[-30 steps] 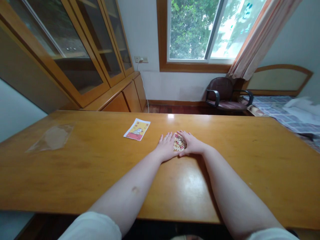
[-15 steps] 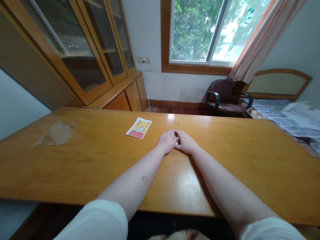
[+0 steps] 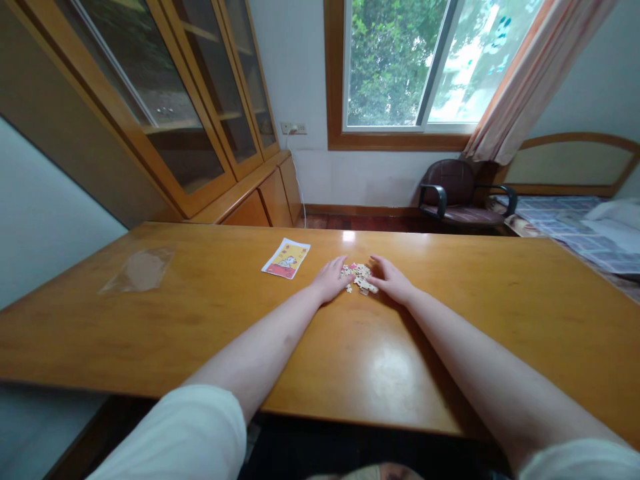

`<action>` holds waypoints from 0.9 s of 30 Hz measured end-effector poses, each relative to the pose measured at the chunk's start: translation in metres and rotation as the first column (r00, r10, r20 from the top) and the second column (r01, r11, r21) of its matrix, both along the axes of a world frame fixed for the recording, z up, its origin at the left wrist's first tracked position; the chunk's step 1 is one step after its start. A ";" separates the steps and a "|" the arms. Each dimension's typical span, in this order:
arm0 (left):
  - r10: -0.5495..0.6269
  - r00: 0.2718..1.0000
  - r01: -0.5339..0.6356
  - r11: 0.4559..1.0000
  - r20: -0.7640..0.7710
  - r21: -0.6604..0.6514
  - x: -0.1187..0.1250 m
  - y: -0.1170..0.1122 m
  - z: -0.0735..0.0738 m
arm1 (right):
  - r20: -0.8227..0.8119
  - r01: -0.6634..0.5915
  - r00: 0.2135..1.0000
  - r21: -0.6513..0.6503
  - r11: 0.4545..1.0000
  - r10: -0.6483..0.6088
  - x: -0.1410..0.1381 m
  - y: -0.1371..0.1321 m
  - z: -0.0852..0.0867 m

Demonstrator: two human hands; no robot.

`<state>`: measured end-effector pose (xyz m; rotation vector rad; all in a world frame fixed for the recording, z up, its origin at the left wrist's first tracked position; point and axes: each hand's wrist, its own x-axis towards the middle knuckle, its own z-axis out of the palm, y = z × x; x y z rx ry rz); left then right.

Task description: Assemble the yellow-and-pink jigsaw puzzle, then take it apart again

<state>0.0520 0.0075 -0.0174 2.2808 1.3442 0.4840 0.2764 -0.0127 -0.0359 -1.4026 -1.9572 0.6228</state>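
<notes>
Puzzle pieces [image 3: 359, 277] lay in a small loose heap on the wooden counter [image 3: 200, 320], about 12 o'clock from the person and well out toward the far edge. Left hand [image 3: 330, 278] sat flat at the heap's 9 o'clock side, fingers spread and touching the nearest pieces; its grip was apart, holding nothing. Right hand [image 3: 395, 280] rested at the 3 o'clock side, fingers slack and extended toward the pile, tips just beside or touching the outermost pieces; grip also apart, nothing clamped. Both palms faced down w/ the heap between them, which reads as corralling: hands bracket the pile so pieces stay bunched and don't slide on the glossy surface.

Picture card [image 3: 286, 258] w/ a cartoon print lay flat at approx 11 o'clock, near the left hand but not touching it, face up, probably so it could be read at a glance. Clear plastic bag [image 3: 137, 270] lay flat and apparently empty at 10 o'clock, well apart from the pile.

Beyond the counter: glass-door cabinet [image 3: 165, 113] at 10 o'clock, window [image 3: 430, 63] at 12, armchair [image 3: 450, 193] at 1, bed [image 3: 580, 223] at 2.
</notes>
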 end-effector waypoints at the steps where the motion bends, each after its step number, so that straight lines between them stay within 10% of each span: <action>1: -0.052 0.996 0.052 0.999 -0.071 0.009 -0.007 -0.002 0.001 | 0.127 -0.059 0.990 0.012 0.998 0.057 0.007 -0.005 -0.001; 11: -0.190 0.935 0.210 0.977 -0.298 0.036 0.016 0.013 0.000 | 0.476 -0.134 0.872 0.002 0.991 0.117 -0.017 0.000 0.006; 27: 0.096 0.993 -0.090 0.991 -0.067 0.095 0.038 0.008 -0.006 | 0.416 -0.167 0.901 0.074 0.983 0.122 -0.029 0.011 0.002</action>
